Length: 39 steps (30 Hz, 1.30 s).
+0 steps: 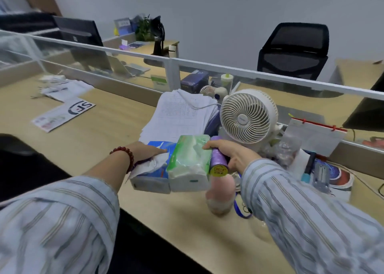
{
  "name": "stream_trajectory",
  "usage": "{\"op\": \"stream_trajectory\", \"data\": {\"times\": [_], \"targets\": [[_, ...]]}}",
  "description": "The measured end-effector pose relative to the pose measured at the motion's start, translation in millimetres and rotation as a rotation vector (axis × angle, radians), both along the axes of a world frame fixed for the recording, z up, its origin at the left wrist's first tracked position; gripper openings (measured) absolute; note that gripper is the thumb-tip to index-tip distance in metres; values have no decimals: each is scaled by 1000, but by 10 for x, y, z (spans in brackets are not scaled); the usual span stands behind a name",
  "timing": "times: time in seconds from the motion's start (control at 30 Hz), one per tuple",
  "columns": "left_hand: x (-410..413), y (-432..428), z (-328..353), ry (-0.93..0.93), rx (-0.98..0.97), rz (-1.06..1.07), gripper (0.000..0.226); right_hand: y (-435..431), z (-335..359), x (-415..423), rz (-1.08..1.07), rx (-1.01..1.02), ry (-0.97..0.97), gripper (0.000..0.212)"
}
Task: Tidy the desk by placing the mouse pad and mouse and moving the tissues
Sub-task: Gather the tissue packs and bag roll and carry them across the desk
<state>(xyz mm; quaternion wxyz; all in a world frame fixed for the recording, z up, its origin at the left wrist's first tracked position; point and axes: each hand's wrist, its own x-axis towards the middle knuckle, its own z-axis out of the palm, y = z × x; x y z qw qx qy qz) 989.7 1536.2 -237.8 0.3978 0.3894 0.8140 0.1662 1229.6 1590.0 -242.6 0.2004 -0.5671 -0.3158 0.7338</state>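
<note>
Left hand: laid flat, palm down, on top of the blue tissue pack, fingers spread over its upper face and on the loose white sheet sticking out; no closed grasp visible. Red bead bracelet on that wrist.

Right hand: wrapped around a purple roll, thumb pressed against the near top corner of the green tissue pack. Whether the fingers also grip the green pack: cannot tell.

Green tissue pack: between the two hands, touching the blue pack on one side and the purple roll on the other. Both packs just above or on the desk; contact with the surface not clear.

Beyond the fingertips of both hands: stack of printed papers. Just beyond the right hand: white desk fan, facing the camera. Below the right wrist: pink blurred cup and a blue lanyard. Outboard of the right forearm: cluttered items, too blurred to identify.

Mouse pad and mouse: not identifiable in view.
</note>
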Motion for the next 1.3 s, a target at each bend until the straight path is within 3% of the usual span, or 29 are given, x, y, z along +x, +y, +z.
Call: {"op": "stream_trajectory", "data": {"times": [0.07,0.13,0.23,0.37,0.5,0.63,0.8,1.1,1.3], "targets": [[-243,-101,-74,39,-25,-2,40,-104,-53,-303,27,-37,-14,19],[-458,-154,-196,32,-62,-1,34,-189,-177,-548,54,-81,-33,19],[-652,-206,-431,62,-187,11,43,-284,-449,-790,35,-156,-51,18],[-658,-143,-950,71,-249,-28,56,-338,-985,-867,15,-217,-120,49],[-609,58,-1395,63,-222,-68,75,-340,-1466,-897,-77,-201,-174,32],[-530,265,-1712,68,-154,-70,83,-244,-2083,-1003,-256,-128,-242,74],[-517,471,-1997,63,-109,-85,80,-244,-2049,-1070,-369,-118,-294,60],[-469,757,-2200,81,10,-28,65,-75,-2282,-1106,-407,-137,-334,73],[-362,746,-2190,269,101,-122,68,-29,-2210,-1136,-383,-86,-495,79]]}}
